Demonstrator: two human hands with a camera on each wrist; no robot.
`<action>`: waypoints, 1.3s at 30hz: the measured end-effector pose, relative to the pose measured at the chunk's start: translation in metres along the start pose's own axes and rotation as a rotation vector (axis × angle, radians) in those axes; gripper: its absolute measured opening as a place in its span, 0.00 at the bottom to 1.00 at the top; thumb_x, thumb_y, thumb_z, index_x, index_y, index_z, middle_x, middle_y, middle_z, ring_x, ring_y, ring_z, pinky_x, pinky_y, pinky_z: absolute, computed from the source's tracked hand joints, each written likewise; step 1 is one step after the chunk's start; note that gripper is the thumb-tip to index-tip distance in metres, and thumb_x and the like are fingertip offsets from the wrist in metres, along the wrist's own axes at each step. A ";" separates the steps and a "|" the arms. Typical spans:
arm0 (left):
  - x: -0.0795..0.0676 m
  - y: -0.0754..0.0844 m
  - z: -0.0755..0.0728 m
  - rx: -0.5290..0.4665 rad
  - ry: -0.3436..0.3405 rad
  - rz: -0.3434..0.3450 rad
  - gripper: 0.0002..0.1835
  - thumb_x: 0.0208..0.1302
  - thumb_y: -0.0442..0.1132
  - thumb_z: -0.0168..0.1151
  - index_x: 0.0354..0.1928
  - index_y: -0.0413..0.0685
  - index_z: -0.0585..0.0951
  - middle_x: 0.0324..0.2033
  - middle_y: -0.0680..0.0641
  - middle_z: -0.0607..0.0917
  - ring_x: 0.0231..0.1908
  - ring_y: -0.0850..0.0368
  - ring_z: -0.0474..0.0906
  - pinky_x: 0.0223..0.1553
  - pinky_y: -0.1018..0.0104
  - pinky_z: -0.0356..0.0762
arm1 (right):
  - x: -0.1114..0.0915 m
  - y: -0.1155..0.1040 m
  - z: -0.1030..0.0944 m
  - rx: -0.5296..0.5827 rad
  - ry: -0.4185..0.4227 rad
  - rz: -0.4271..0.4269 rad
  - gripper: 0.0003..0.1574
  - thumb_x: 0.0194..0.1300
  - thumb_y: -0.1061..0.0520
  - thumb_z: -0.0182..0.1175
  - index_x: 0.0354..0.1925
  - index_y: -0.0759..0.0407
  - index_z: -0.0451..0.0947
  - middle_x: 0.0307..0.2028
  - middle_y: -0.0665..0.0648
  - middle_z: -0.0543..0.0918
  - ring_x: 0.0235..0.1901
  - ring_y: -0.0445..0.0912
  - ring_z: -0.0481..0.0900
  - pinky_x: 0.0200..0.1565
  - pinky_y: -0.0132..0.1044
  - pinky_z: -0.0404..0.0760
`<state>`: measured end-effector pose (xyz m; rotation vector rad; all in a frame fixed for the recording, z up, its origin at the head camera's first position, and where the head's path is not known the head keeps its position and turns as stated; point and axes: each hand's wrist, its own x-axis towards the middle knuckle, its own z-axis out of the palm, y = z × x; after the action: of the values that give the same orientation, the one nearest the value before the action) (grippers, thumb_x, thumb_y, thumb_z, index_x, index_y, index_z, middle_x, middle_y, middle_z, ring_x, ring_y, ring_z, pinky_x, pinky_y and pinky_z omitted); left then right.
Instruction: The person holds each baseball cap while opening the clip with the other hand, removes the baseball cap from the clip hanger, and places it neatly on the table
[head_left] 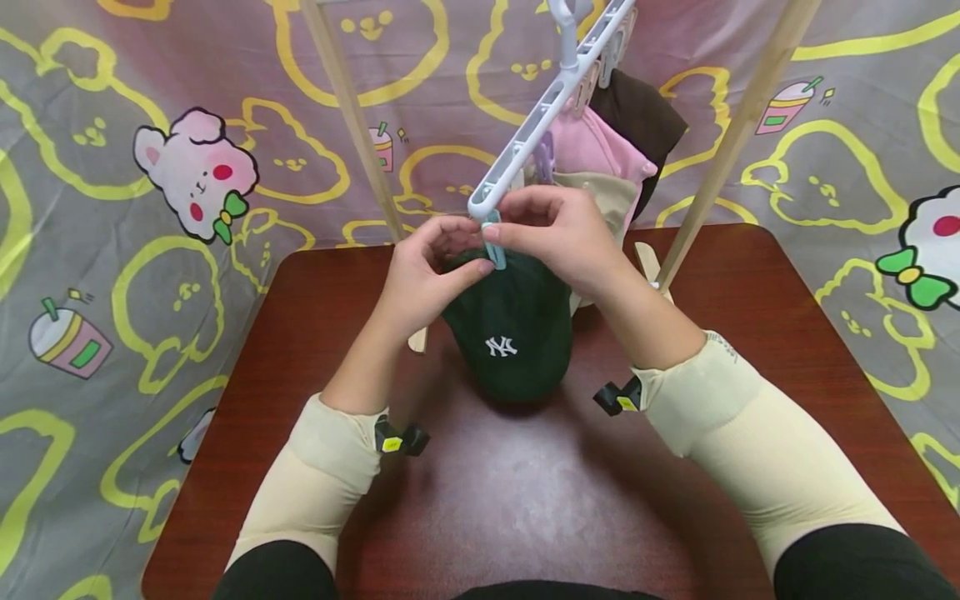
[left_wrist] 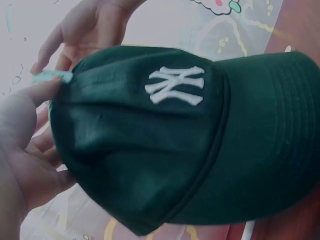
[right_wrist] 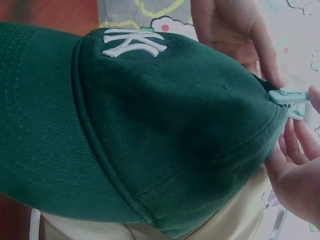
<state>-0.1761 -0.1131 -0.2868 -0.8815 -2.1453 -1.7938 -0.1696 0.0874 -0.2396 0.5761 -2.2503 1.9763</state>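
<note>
Desk is reddish brown and polished, with rounded far corners and a bright patch of reflected light; patterned cloth backdrop, grey with yellow outlines, encloses it at back and sides; wooden posts flank the hanger; dark green NY cap is suspended, brim downward, below the hanger's near end; left hand has its grip pinching the cap's upper end; right hand has its grip pinching the light blue clip; pink cloth item hangs beyond.
</note>
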 end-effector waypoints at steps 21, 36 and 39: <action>-0.003 0.002 -0.008 0.115 -0.052 -0.063 0.10 0.58 0.31 0.70 0.43 0.39 0.85 0.37 0.44 0.88 0.36 0.59 0.83 0.42 0.67 0.82 | -0.002 0.002 -0.006 0.063 0.016 0.032 0.17 0.54 0.62 0.73 0.44 0.65 0.84 0.33 0.51 0.86 0.32 0.43 0.81 0.38 0.31 0.82; -0.003 0.000 -0.007 0.088 -0.023 -0.046 0.12 0.56 0.30 0.71 0.44 0.37 0.85 0.37 0.41 0.88 0.35 0.62 0.84 0.41 0.69 0.82 | -0.002 0.002 -0.006 0.040 -0.012 -0.022 0.17 0.54 0.64 0.72 0.43 0.67 0.83 0.33 0.54 0.84 0.33 0.46 0.81 0.40 0.31 0.82; -0.003 -0.001 -0.007 0.096 -0.028 -0.034 0.12 0.57 0.30 0.71 0.44 0.37 0.86 0.38 0.41 0.88 0.35 0.62 0.84 0.41 0.69 0.82 | -0.002 0.002 -0.005 0.052 -0.010 -0.017 0.17 0.54 0.65 0.72 0.43 0.67 0.83 0.34 0.54 0.85 0.34 0.45 0.82 0.41 0.31 0.82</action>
<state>-0.1759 -0.1210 -0.2870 -0.8573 -2.2563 -1.6872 -0.1696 0.0927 -0.2415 0.6094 -2.1981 2.0333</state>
